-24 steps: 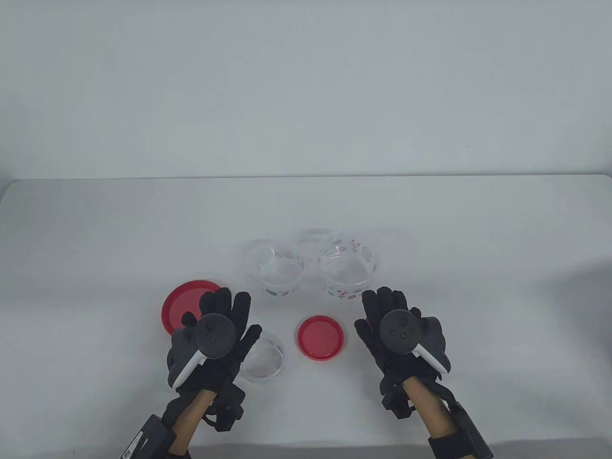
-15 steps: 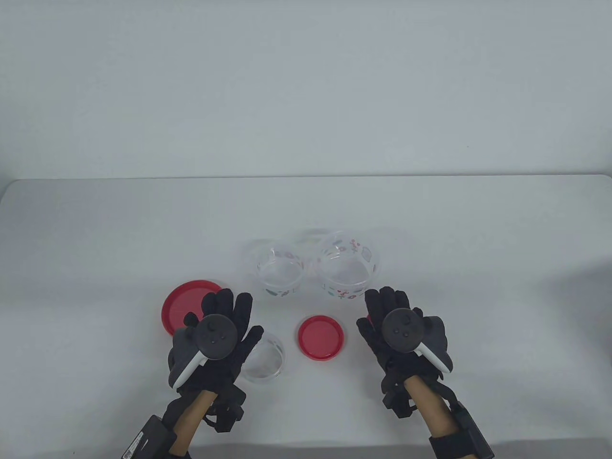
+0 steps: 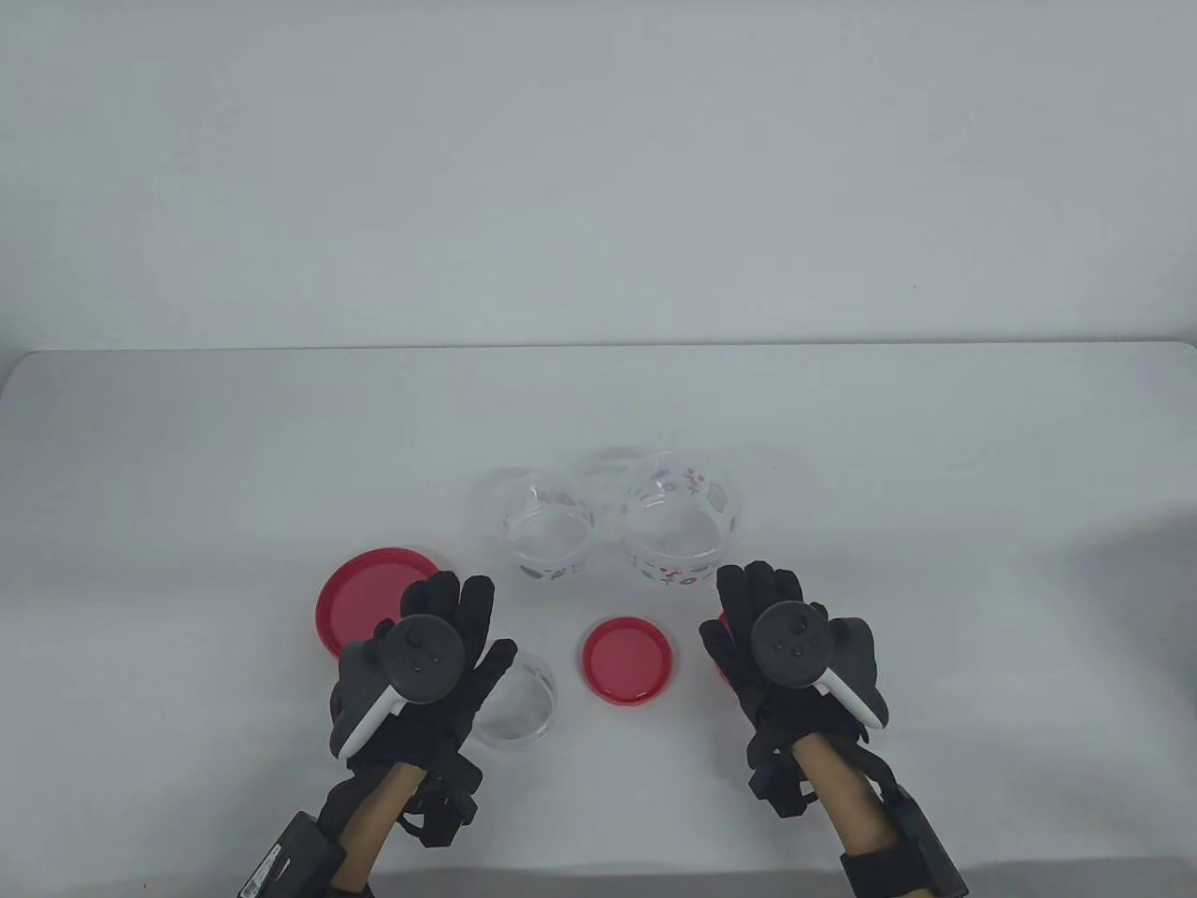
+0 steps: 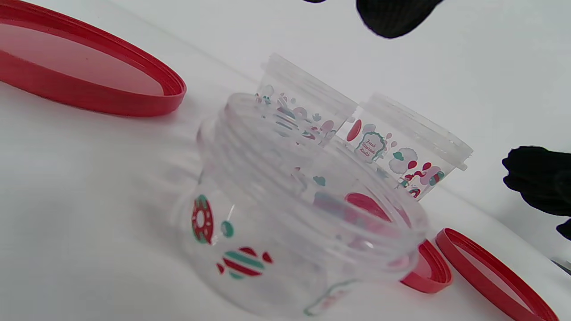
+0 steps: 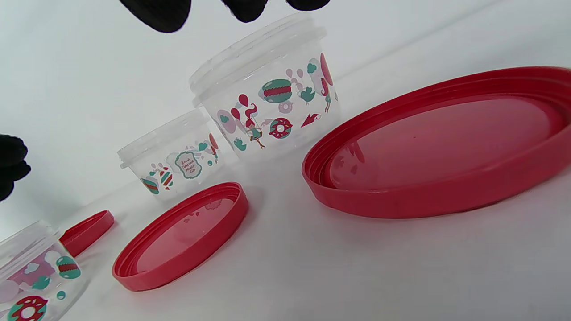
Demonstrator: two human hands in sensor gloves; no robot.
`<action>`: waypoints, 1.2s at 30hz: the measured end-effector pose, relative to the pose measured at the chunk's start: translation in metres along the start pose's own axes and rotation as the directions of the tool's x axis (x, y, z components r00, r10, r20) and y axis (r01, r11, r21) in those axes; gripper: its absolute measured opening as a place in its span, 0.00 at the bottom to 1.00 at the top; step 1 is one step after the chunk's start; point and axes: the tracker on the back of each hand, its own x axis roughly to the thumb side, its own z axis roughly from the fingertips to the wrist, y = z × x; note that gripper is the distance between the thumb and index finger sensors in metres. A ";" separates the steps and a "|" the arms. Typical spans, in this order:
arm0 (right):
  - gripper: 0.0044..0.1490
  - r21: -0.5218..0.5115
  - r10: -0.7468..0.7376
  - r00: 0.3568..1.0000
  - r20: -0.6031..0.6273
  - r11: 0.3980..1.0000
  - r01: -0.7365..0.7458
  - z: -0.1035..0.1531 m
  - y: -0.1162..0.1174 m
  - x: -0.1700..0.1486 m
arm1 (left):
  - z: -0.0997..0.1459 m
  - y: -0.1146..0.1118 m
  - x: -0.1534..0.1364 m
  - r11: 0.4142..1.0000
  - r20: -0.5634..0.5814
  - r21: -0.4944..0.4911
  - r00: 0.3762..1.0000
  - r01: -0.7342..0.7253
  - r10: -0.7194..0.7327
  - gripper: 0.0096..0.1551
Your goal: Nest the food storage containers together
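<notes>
Three clear printed containers stand open on the white table point(image 3: 187, 449). The large one point(image 3: 678, 524) and the medium one point(image 3: 550, 533) sit side by side at the middle; both also show in the right wrist view point(image 5: 267, 89) point(image 5: 174, 156). The small one point(image 3: 524, 697) stands at the front beside my left hand point(image 3: 482, 622), partly hidden by it, and it fills the left wrist view point(image 4: 290, 223). My left hand hovers open, its fingertips point(image 4: 392, 18) clear of the container. My right hand point(image 3: 725, 608) hovers open above a red lid point(image 5: 437, 142).
A red lid point(image 3: 369, 599) lies left of my left hand. Another red lid point(image 3: 628, 659) lies between my hands, rim up. The lid under my right hand shows only as a red sliver point(image 3: 720, 655) in the table view.
Both hands have drifted slightly toward the front of the table, fingers still spread. The containers and lids have not moved.
</notes>
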 end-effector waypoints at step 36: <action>0.44 0.065 -0.287 0.957 -0.039 0.955 0.289 0.008 0.002 -0.024 | -0.012 -0.021 -0.001 0.975 -0.094 -0.149 0.979 0.166 -0.181 0.32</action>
